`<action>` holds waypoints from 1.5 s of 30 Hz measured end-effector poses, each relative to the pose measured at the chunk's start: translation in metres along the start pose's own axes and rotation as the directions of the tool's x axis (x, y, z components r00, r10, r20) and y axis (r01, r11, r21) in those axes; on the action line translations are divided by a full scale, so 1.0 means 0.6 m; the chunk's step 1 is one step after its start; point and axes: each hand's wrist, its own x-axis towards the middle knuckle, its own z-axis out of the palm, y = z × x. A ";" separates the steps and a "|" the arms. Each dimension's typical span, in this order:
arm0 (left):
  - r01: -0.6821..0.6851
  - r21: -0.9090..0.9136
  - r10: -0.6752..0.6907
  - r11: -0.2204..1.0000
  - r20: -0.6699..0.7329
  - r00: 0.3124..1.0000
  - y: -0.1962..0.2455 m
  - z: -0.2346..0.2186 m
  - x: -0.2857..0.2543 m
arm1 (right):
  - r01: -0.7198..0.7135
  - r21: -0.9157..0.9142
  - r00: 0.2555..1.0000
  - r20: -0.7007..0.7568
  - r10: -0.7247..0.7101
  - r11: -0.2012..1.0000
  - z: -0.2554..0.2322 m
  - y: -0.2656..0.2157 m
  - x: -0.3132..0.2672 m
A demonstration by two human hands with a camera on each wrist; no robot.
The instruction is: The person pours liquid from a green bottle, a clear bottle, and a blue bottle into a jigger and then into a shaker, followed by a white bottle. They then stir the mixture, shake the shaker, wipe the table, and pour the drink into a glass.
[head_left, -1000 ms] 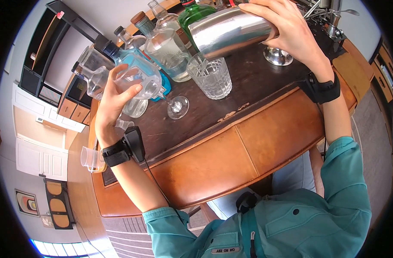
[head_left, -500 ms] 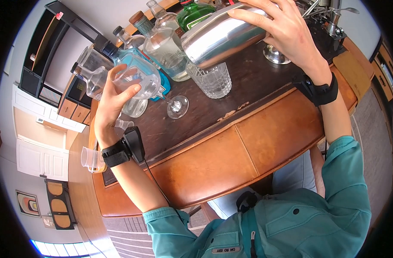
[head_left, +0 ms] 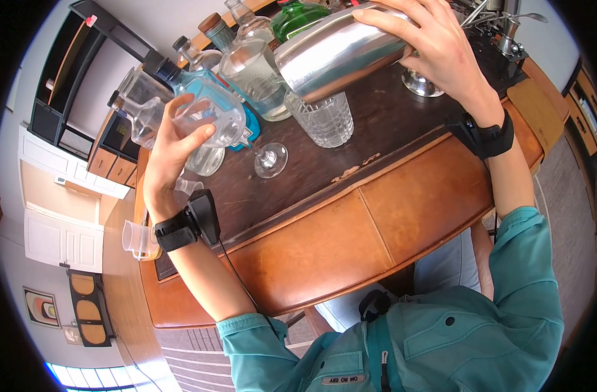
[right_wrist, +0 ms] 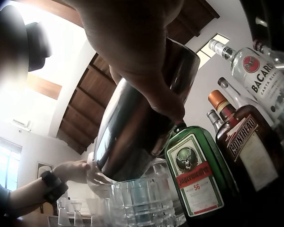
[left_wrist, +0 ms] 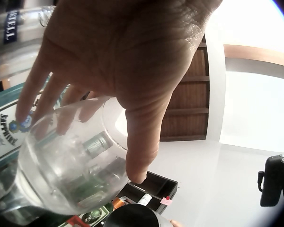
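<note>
My left hand (head_left: 164,153) holds the bowl of a clear stemmed glass (head_left: 230,127), thumb on the near side and fingers around the far side. The glass stands with its foot on the dark tabletop, and its bowl looks clear in the left wrist view. My right hand (head_left: 439,52) grips a polished metal shaker tin (head_left: 337,59) from above. The tin lies strongly tilted, its lower end at the rim of a cut-glass tumbler (head_left: 330,124). Part of the tumbler's rim is hidden behind the tin. In the right wrist view, the tin (right_wrist: 132,127) leans over the tumbler (right_wrist: 137,201).
Several bottles crowd the back, among them a blue one (head_left: 249,124), a green Jägermeister (right_wrist: 196,175), a Cointreau (right_wrist: 248,151) and a Bacardi (right_wrist: 262,80). A shiny metal piece (head_left: 419,83) stands below my right hand. A clear plastic jug (head_left: 136,240) sits at the left edge.
The right hand has brought the tin left and slightly down, so it covers more of the tumbler's rim. Over the last half second it barely moves. The left hand stays on the stemmed glass.
</note>
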 end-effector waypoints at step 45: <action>0.031 0.002 -0.031 1.000 -0.002 1.000 -0.004 0.000 -0.003 | -0.861 0.464 0.477 0.879 0.017 0.207 0.063 0.059 -0.114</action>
